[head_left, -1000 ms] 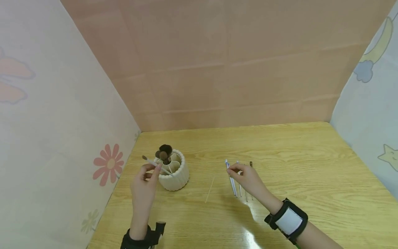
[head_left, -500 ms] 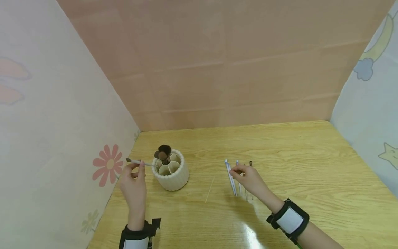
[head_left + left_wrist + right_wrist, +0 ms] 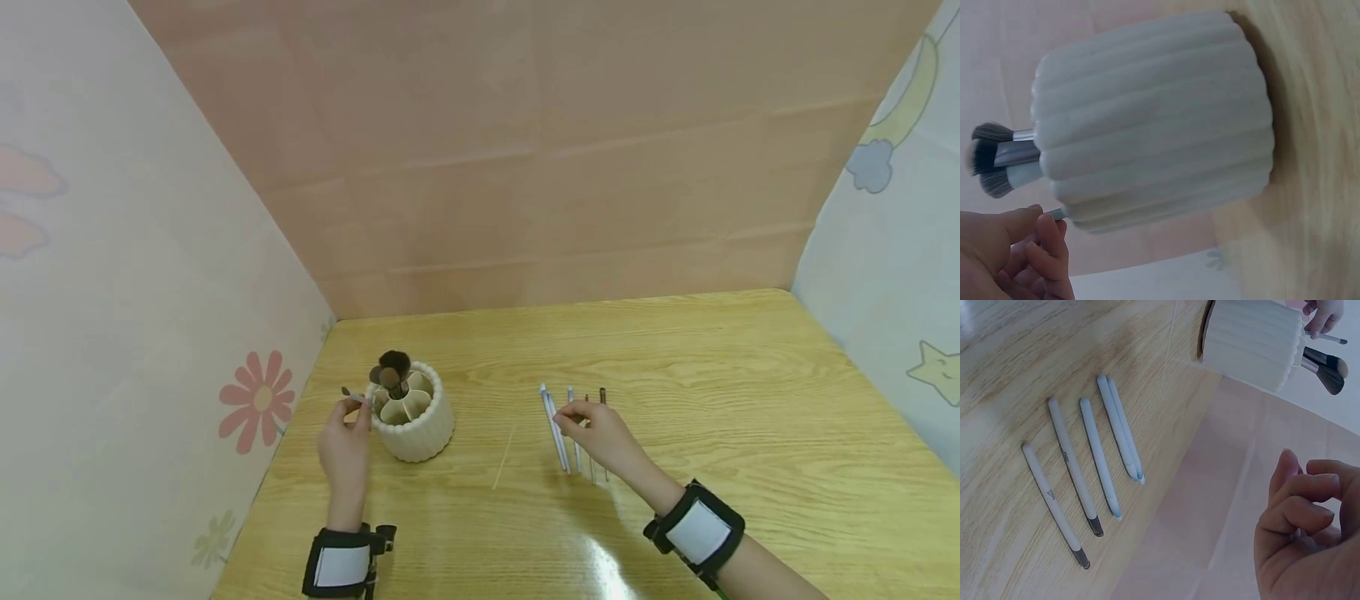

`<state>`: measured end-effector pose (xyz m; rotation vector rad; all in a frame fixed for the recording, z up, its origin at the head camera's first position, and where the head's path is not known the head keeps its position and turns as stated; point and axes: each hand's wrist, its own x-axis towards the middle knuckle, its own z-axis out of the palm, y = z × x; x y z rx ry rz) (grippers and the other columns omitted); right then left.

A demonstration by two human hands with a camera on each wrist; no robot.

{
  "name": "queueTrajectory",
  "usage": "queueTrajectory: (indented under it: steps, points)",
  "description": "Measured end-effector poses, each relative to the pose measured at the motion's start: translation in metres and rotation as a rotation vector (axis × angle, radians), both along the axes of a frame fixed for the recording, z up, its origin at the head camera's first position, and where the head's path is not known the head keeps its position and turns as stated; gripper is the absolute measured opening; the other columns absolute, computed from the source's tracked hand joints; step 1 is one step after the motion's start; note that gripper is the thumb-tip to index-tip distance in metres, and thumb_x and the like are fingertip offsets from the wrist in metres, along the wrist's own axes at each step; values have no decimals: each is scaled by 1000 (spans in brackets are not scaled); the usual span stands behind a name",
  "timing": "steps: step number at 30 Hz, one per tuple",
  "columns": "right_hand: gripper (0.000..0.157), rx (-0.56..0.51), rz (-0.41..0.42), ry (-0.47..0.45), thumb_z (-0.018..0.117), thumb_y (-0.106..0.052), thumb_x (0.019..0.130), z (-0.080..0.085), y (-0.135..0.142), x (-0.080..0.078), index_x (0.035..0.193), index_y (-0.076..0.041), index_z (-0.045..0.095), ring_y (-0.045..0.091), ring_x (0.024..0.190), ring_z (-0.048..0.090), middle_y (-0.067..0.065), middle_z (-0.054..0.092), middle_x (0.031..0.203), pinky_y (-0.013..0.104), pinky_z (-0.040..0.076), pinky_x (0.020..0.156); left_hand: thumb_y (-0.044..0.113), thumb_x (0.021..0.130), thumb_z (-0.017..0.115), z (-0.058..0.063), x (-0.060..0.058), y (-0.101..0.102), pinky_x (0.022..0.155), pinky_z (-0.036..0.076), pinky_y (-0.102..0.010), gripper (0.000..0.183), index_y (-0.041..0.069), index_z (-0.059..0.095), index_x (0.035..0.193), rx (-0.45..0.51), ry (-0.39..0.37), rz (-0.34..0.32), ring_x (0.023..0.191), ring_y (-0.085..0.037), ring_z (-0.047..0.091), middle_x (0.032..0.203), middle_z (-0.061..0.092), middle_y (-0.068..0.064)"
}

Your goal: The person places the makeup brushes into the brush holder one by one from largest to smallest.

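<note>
My left hand (image 3: 347, 458) pinches a thin makeup brush (image 3: 356, 397) between thumb and fingers at the left rim of a cream ribbed round holder (image 3: 417, 438). In the left wrist view, the brush's other end meets the holder's rim; how far in it reaches is hidden. Several larger makeup brushes (image 3: 393, 371) stand in one compartment, dark bristles up. My right hand (image 3: 606, 435) hovers over slim sticks lying on the table, its fingers loosely curled around nothing. Among them are white-and-blue pen-like sticks (image 3: 1099, 456) and two pale thin brushes (image 3: 1072, 465) with dark ends.
The wood-grain table (image 3: 675, 358) meets a tan sheet (image 3: 480, 208) at the back. A flowered white sheet (image 3: 187, 292) rises close beside my left hand. A thin pale line (image 3: 504, 458) runs along the table between holder and sticks.
My left hand first swung left with the thin brush, lifting its end away from over the holder, then came back right to the rim. My right hand has barely moved.
</note>
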<state>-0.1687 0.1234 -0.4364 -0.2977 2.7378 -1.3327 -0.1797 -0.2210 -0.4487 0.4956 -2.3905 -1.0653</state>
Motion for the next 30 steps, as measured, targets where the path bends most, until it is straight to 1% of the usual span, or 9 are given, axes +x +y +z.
queueTrajectory:
  steps: [5,7,10,13,19,24,27,30]
  points:
    - [20,-3,-7,0,57,-18,95,1,0,2,104,-4,69,21,93,64,13,71,102,44,51,85,23,92,63,-7,-4,0,51,45,-27,21,4,70,99,-1,-27,-13,69,-29,70,96,72,-20]
    - [20,-4,-9,1,57,-18,95,1,0,2,104,-4,69,21,93,64,13,71,102,44,51,85,23,92,63,-8,-4,1,54,47,-29,23,3,70,101,-13,-38,-20,73,-31,70,102,70,-21]
    - [20,-8,-9,-2,57,-18,95,1,0,2,103,-4,69,21,92,64,13,71,101,43,51,84,23,92,62,-9,-4,1,56,48,-31,26,1,70,104,-15,-59,-37,78,-34,68,107,65,-24]
    - [20,-9,-8,-7,57,-17,95,1,0,2,103,-3,69,20,92,64,12,71,101,43,51,84,22,92,62,-8,-3,2,58,46,-30,28,0,70,107,-6,-84,-44,80,-34,65,109,61,-23]
    - [20,-4,-13,-10,57,-17,95,0,1,2,104,-3,69,20,91,64,10,71,100,42,51,82,25,93,60,-4,-1,3,58,45,-29,32,-2,68,107,9,-126,-49,82,-34,63,111,58,-22]
    - [21,-7,-12,-9,57,-18,95,1,1,2,104,-3,69,18,89,63,11,71,100,38,52,79,25,93,59,-2,0,3,60,46,-32,33,-3,67,107,10,-133,-59,83,-34,62,112,58,-23]
    - [21,-6,-15,-14,57,-18,95,1,2,3,105,-3,69,17,88,63,11,71,100,37,51,78,28,94,58,-1,1,2,60,45,-31,35,-2,66,111,20,-150,-62,85,-34,62,113,57,-22]
    - [22,-2,-24,-27,56,-18,95,1,2,3,106,-3,69,16,87,63,10,71,101,35,51,77,30,94,57,0,3,3,58,43,-28,40,-1,61,119,33,-159,-62,86,-34,62,115,55,-21]
